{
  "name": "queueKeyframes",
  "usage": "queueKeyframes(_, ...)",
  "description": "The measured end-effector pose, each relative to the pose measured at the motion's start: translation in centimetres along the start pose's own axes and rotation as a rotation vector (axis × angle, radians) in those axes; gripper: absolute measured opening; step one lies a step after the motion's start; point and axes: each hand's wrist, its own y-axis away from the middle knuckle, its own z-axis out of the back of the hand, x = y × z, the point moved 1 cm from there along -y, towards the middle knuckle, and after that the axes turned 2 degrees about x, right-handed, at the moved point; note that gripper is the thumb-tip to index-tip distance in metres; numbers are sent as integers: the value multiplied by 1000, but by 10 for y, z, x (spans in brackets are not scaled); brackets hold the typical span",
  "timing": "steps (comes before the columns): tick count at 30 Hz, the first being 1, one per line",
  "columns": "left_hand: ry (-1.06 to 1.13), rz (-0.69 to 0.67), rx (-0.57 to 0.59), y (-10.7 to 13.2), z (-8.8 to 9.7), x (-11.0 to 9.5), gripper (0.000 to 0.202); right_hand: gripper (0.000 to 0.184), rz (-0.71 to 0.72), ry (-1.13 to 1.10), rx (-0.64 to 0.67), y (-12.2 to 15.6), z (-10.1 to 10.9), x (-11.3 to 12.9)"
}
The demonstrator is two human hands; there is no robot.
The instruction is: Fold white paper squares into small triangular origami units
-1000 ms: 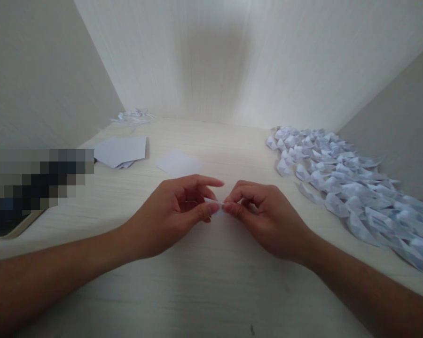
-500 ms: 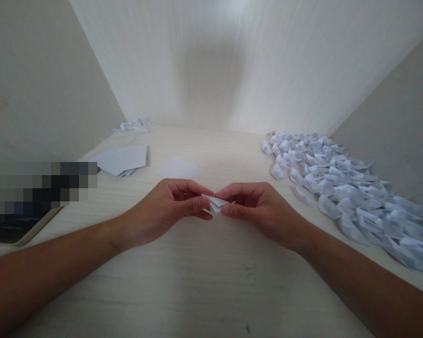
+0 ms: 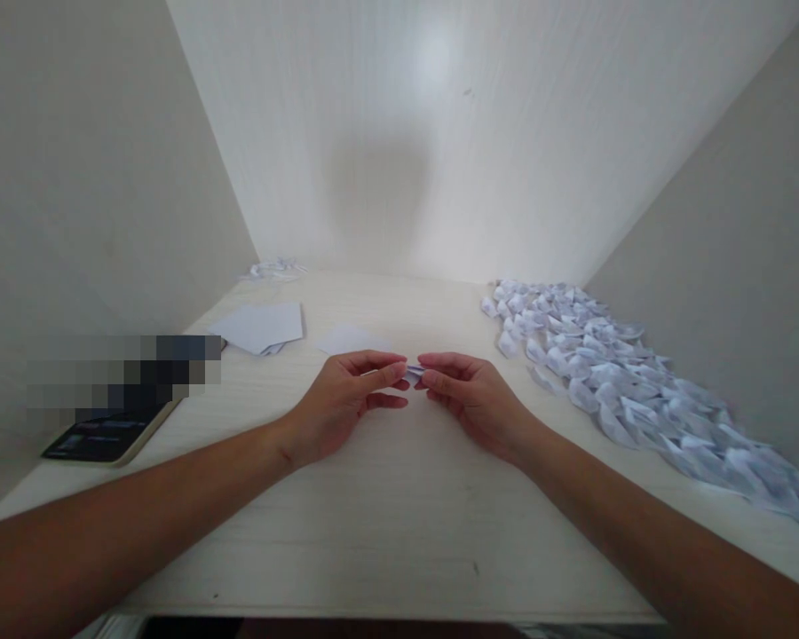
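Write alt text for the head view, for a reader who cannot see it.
The left hand and right hand pinch a folded paper over a pale table. A pile of folded pieces lies to the right; flat sheets and a phone lie to the left.

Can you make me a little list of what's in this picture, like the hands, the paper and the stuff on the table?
left hand: pinches small folded paper
right hand: pinches the same paper from the other side
right side of table: big pile of folded pieces
behind the hands: single sheet, stack of sheets
left side: phone, lying flat
far back corner: paper scraps
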Motion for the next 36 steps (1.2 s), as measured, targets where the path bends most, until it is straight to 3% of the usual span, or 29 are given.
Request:
queueKeyframes(9,49,-2,-33,-2,-2,-1,32,30,-58,-50,-38,-1,-6,1)
queueKeyframes(14,119,13,19,-4,1,-5,23,31,-71,-169,-94,0,-18,-4)
queueKeyframes(20,156,60,68,-6,4,-9,16,16,-9,-314,-129,4,-30,-11)
queueKeyframes(36,92,23,124,-7,4,-9,18,10,33,-366,-93,4,-24,-15)
